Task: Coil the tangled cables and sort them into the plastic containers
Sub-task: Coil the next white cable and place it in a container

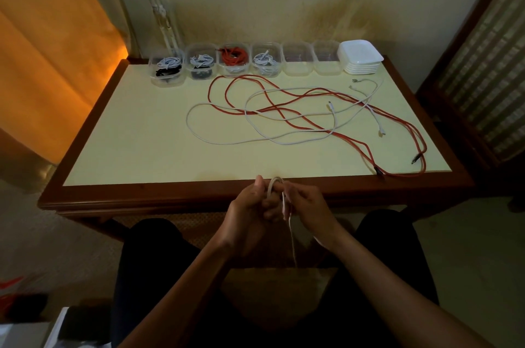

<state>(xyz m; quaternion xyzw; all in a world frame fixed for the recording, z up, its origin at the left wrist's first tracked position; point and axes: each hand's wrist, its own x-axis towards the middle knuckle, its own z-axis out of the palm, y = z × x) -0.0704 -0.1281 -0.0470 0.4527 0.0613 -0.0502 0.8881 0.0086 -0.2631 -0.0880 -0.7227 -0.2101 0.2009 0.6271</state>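
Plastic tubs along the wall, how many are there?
6, in a row at the table's far edge: four hold coiled cables, two look empty. The lid stack could hide more.

- The lower end of the white cable [292, 237] was lost in the dark below the hands.
- The plugs in the containers [166, 69] were too small to be told.

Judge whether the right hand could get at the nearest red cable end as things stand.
Probably not yet: the right hand and left hand both grip a white cable being coiled. The path over the table to the red cable end looks unobstructed.
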